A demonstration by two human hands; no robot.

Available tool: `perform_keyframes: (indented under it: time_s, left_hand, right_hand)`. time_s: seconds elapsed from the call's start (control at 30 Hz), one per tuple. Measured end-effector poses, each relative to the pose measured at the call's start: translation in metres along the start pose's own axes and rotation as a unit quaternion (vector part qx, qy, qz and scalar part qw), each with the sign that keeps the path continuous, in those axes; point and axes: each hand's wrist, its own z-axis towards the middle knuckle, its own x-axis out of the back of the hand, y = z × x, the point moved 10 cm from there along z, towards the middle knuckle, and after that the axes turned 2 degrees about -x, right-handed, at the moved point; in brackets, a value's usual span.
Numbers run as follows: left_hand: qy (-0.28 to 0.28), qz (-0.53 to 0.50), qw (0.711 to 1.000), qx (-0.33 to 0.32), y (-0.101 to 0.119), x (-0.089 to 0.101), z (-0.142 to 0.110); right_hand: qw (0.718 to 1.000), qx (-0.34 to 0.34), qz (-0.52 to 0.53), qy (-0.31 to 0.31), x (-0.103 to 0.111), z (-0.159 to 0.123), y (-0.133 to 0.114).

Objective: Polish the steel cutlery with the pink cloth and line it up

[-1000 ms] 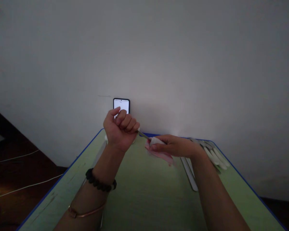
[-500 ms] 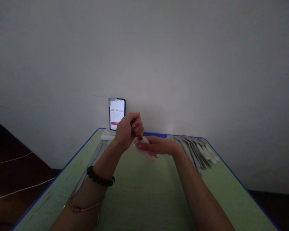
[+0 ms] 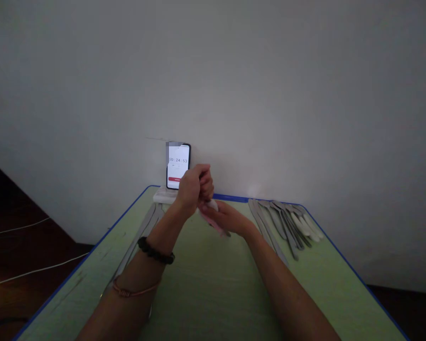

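Observation:
My left hand (image 3: 197, 186) is closed in a fist above the table, gripping what looks like a piece of metal cutlery that its fingers mostly cover. Just below and to the right, my right hand (image 3: 230, 218) pinches a pink and white cloth (image 3: 213, 223) wrapped around the same piece. A greyish tip of the cutlery (image 3: 228, 234) pokes out beneath the cloth; its kind is hidden. The two hands are close together, nearly touching.
A phone (image 3: 177, 163) showing a timer leans on the wall in a white stand (image 3: 162, 195). Knives, spoons and other cutlery (image 3: 287, 225) lie fanned at the table's right. More long cutlery (image 3: 140, 232) lies under my left forearm. The green table (image 3: 213, 289) has a blue edge.
My right hand has slid closer to the left hand, with the cloth bunched tighter around the cutlery. The view has shifted slightly, so the phone appears farther right.

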Motion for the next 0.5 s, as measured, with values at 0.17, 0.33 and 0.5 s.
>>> perform_keyframes:
  time_s: [0.17,0.33,0.5]
  left_hand:
    - [-0.028,0.004,1.0,0.002,0.001,-0.008,-0.004]
    - [-0.065,0.022,0.997,0.025,-0.006,-0.021,-0.007]
    - [-0.061,0.034,0.997,0.015,-0.006,-0.021,-0.007]
  right_hand:
    - [0.995,0.021,0.014,0.094,-0.002,-0.021,0.019]
    - [0.986,0.005,-0.022,0.168,0.0,-0.043,0.038]
    - [0.982,0.002,-0.028,0.188,0.002,-0.044,0.038]
